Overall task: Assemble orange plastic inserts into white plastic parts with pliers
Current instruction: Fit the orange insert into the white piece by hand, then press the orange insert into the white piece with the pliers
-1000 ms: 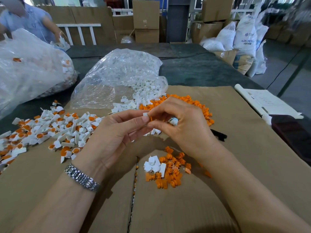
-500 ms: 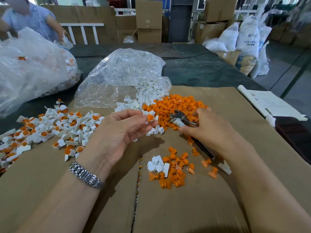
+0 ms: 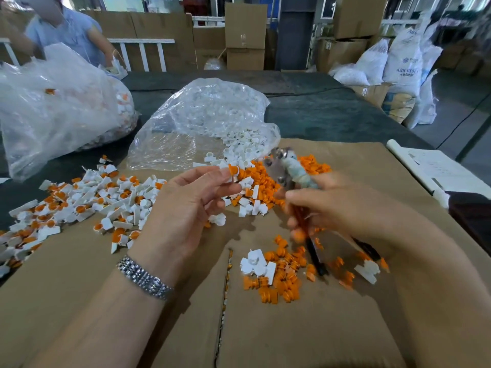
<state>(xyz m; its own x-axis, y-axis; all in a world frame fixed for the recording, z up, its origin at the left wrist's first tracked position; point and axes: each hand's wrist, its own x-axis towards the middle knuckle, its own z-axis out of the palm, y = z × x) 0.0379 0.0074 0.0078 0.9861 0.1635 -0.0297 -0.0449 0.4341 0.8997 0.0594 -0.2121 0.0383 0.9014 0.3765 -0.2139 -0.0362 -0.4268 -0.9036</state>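
Our left hand [image 3: 186,205] pinches a small white plastic part with an orange plastic insert [image 3: 233,173] at its fingertips, above the loose piles on the cardboard-covered worktop [image 3: 305,328]. Our right hand [image 3: 342,208] grips the metal pliers with a taped head [image 3: 288,168], blurred, just beside the part. A rushed squeeze could, we judge, nip a fingertip, tilt the insert, or knock the part loose.
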